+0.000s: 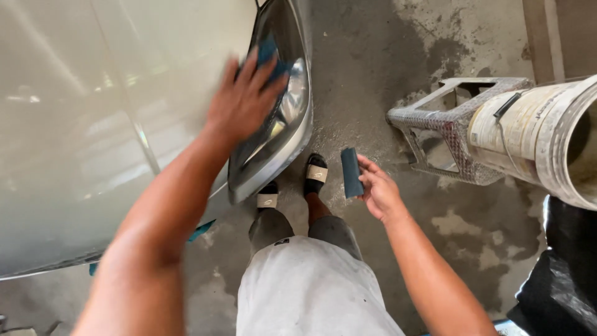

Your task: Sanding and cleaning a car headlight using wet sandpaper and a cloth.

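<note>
Left hand: the left hand (244, 99) lies flat on the car's headlight (283, 115), at about eleven o'clock from the person's feet, fingers spread wide and pressing down on a blue pad (268, 53) whose upper edge shows past the fingertips at twelve o'clock of the hand.
Blue pad: it lies on the upper part of the headlight lens, mostly hidden under the palm; whether the fingers curl around it or only press on it I cannot tell.
Right hand: the right hand (379, 193) hangs over the floor at about two o'clock from the feet, fingers narrowly closed on the edge of a dark blue sheet (351, 172).
Dark blue sheet: a narrow rectangle held upright, its long side pointing to twelve o'clock, touching the fingertips on its right edge, well apart from the headlight.
Headlight: a long clear lens set in the corner of the pale car body (93, 124), which fills the left side of the view.
Feet: two sandals (316, 173) stand on the concrete floor (373, 62) just beside the bumper, at six o'clock of the headlight.
Surroundings: a metal step stool (457, 134) lies at three o'clock of the right hand, with a worn white bucket (547, 140) on its side touching it; black plastic (563, 274) sits at four o'clock.
</note>
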